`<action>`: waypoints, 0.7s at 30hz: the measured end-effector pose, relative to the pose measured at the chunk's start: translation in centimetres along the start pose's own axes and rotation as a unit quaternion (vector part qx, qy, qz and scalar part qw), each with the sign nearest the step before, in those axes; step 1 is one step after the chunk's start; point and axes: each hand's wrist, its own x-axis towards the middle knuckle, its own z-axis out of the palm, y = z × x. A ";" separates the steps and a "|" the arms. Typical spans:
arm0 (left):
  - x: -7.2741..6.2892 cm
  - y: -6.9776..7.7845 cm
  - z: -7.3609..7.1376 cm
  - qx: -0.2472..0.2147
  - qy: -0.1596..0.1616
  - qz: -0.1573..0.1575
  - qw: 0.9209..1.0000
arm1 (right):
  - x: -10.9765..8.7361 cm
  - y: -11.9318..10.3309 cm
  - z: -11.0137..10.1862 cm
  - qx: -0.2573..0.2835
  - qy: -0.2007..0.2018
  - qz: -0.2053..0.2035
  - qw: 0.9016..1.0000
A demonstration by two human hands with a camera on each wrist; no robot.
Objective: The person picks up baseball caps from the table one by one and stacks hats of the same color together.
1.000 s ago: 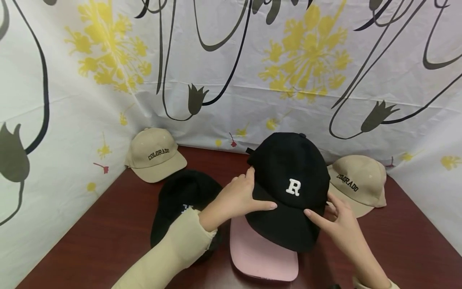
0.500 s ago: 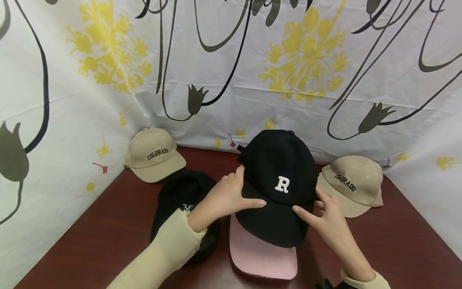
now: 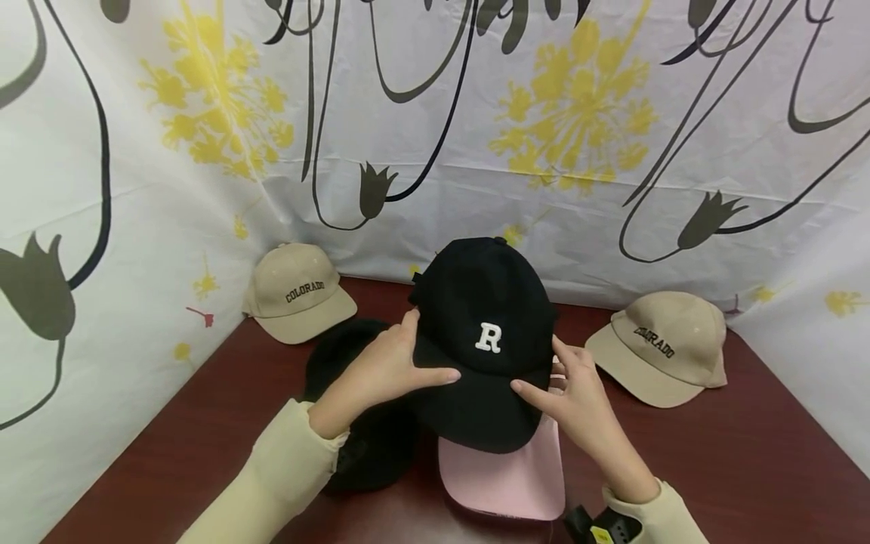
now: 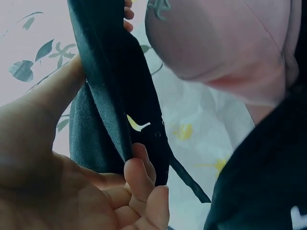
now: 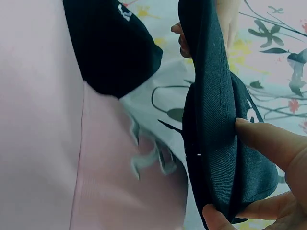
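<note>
Both hands hold a black baseball cap (image 3: 519, 302) with a white letter R, raised with its brim toward me. My left hand (image 3: 384, 363) grips its left side, thumb on the brim and fingers behind the edge. On the opposite side, my right hand (image 3: 578, 397) pinches it the same way; in the right wrist view its thumb presses by the brim seam. A pink cap (image 3: 503, 480) shows its brim below the held one, its crown hidden. Another black cap (image 3: 367, 446) lies beneath my left forearm, partly covered. The held cap's strap (image 4: 189, 179) hangs loose in the left wrist view.
A beige cap reading COLORADO (image 3: 292, 291) sits at the back left of the dark red table (image 3: 686, 468). Its twin, a second beige cap (image 3: 669, 340), is at the right. Patterned white cloth (image 3: 435, 128) walls in the back and sides.
Both hands have carried the black R cap leftward and slightly up. It has moved clear of the right beige cap in view and now overlaps the other black cap. The resting caps stay put.
</note>
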 end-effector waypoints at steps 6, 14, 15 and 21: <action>-0.8 -1.3 -1.1 -0.002 -0.001 -0.008 1.000 | 0.4 -0.8 1.4 0.004 -0.013 0.001 1.000; -2.1 -3.7 -2.8 -0.013 0.005 -0.011 1.000 | 1.2 -2.2 3.9 -0.002 -0.022 -0.029 0.999; -2.3 -4.0 -3.0 -0.014 0.008 -0.010 1.000 | 1.3 -2.4 4.2 0.000 -0.022 -0.034 0.999; -3.6 -5.9 -3.8 -0.027 0.032 -0.003 0.999 | 1.9 -3.2 6.4 0.022 -0.023 -0.054 0.998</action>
